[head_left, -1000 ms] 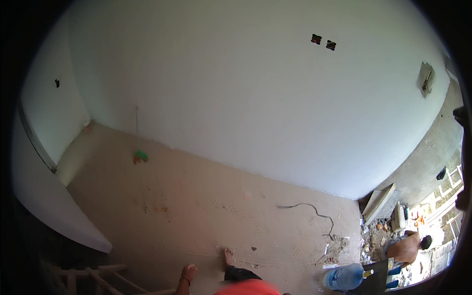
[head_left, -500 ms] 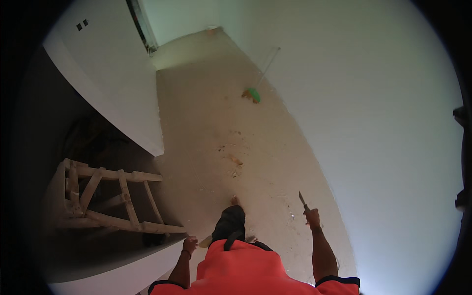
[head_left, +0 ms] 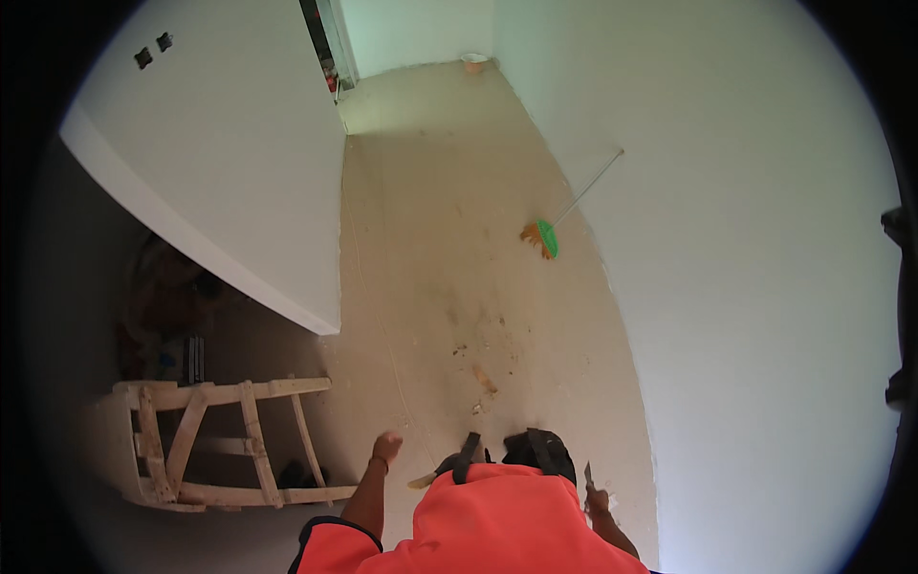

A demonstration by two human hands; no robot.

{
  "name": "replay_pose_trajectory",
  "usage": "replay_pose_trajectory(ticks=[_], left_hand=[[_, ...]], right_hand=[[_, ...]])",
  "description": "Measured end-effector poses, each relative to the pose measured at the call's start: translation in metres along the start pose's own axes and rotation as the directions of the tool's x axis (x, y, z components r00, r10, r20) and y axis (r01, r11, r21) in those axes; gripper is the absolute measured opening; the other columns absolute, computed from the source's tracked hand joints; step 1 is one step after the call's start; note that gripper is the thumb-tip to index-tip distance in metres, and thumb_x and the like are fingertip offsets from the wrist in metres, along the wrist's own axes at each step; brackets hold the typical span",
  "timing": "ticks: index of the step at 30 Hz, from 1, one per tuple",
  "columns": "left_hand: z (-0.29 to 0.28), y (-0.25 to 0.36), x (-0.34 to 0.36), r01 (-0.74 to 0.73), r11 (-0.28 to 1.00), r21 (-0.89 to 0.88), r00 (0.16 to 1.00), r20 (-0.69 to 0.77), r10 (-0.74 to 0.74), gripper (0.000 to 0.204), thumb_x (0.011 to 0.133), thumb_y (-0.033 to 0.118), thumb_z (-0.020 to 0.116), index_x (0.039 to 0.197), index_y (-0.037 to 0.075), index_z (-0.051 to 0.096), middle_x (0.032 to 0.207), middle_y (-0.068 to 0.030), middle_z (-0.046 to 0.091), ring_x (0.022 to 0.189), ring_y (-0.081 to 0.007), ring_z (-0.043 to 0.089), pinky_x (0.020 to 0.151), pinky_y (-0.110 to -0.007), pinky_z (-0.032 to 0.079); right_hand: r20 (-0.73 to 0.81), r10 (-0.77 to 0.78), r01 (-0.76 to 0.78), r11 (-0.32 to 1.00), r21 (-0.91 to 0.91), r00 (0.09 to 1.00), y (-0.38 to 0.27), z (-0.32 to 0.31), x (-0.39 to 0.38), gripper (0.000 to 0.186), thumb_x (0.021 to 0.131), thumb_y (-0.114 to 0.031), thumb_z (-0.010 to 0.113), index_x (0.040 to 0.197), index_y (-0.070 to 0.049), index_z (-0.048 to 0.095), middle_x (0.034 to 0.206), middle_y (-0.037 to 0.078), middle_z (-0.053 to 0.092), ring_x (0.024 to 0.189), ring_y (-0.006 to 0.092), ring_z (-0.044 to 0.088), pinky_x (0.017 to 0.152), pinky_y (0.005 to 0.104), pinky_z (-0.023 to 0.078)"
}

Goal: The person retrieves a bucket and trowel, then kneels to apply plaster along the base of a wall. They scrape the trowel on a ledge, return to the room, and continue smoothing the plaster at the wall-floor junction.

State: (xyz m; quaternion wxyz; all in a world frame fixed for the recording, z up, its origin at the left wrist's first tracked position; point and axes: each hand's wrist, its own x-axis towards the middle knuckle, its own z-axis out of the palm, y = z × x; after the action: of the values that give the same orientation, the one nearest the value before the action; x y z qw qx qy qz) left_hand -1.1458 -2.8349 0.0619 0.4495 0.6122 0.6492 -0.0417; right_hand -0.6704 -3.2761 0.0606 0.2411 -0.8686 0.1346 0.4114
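Note:
My right hand (head_left: 598, 502) is low at the right of my body, closed around a knife-like tool (head_left: 589, 474) with a thin blade that points up and forward. The blade's exact shape is too small to make out. My left hand (head_left: 387, 447) hangs out in front at the left with its fingers curled in, and nothing shows in it. Between my hands are my red shirt and dark trousers. A pale tan object (head_left: 421, 481) sticks out beside my left hip; its kind is unclear. Neither hand touches the walls.
A wooden trestle (head_left: 253, 421) stands at the left, by a dark opening. White walls (head_left: 746, 287) flank the tan floor. Ahead, a green-headed broom (head_left: 548, 239) leans on the right wall. Debris (head_left: 484, 379) lies on the floor, and a bucket (head_left: 473, 63) stands at the far end.
My view has moved, so the broom and trestle sit lower in it. My left hand has swung up and forward; my right hand has drawn back toward my body with the tool.

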Motion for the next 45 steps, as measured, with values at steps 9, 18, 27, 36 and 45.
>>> replay_pose_trajectory(ticks=[9, 18, 27, 36, 45], left_hand=[[-0.041, 0.236, 0.189, 0.027, 0.990, -0.141, 0.997, -0.071, -0.037, 0.025, 0.096, 0.022, 0.058, 0.110, 0.006, 0.071, 0.101, -0.0136, 0.074, 0.093, -0.0277, 0.070, 0.080, -0.043, 0.057], [0.006, 0.361, 0.227, 0.206, 0.519, -0.830, 0.978, 0.198, -0.072, 0.046, 0.099, 0.043, 0.061, 0.125, 0.005, 0.064, 0.121, -0.0152, 0.068, 0.110, -0.0297, 0.066, 0.092, -0.045, 0.054], [-0.037, 0.381, 0.347, 0.460, 0.393, -0.796, 0.845, 0.256, -0.470, 0.039, 0.098, 0.039, 0.061, 0.116, 0.004, 0.064, 0.104, -0.0158, 0.070, 0.093, -0.0294, 0.071, 0.078, -0.045, 0.060], [-0.190, 0.420, 0.637, 0.331, 0.903, -0.272, 0.937, 0.211, -0.280, 0.029, 0.097, 0.033, 0.055, 0.092, 0.007, 0.066, 0.078, -0.0119, 0.070, 0.072, -0.0256, 0.071, 0.059, -0.046, 0.056], [-0.414, 0.680, 0.936, -0.088, 0.624, -0.777, 0.995, -0.103, 0.012, 0.034, 0.097, 0.035, 0.057, 0.102, 0.003, 0.067, 0.097, -0.0120, 0.072, 0.091, -0.0290, 0.067, 0.085, -0.045, 0.053]], right_hand=[[0.126, -0.147, 0.150, 0.989, -0.016, 0.981, -0.215, -0.025, 0.076, 0.046, 0.093, -0.043, 0.065, 0.089, 0.002, 0.066, 0.066, 0.011, 0.060, 0.052, 0.0244, 0.059, 0.052, 0.0432, 0.056], [0.186, -0.224, 0.279, 0.889, -0.363, 0.957, -0.643, -0.008, 0.216, 0.056, 0.076, -0.025, 0.074, 0.115, 0.012, 0.056, 0.091, 0.021, 0.072, 0.073, 0.0285, 0.074, 0.058, 0.0392, 0.063], [0.312, -0.526, 0.611, 0.663, -0.433, 0.791, -0.979, 0.137, 0.308, 0.064, 0.078, -0.042, 0.077, 0.110, 0.010, 0.056, 0.098, 0.025, 0.072, 0.074, 0.0349, 0.075, 0.064, 0.0436, 0.062], [0.336, -0.443, 0.543, 0.515, -0.663, 0.831, -1.086, 0.268, 0.236, 0.074, 0.082, -0.060, 0.071, 0.114, 0.006, 0.063, 0.116, 0.029, 0.068, 0.117, 0.0517, 0.061, 0.101, 0.0559, 0.049], [0.231, -0.582, 0.610, 0.789, -0.070, 0.779, -1.292, 0.343, 0.274, 0.046, 0.091, -0.042, 0.070, 0.101, 0.002, 0.058, 0.076, 0.012, 0.062, 0.054, 0.0207, 0.060, 0.045, 0.0357, 0.050]])
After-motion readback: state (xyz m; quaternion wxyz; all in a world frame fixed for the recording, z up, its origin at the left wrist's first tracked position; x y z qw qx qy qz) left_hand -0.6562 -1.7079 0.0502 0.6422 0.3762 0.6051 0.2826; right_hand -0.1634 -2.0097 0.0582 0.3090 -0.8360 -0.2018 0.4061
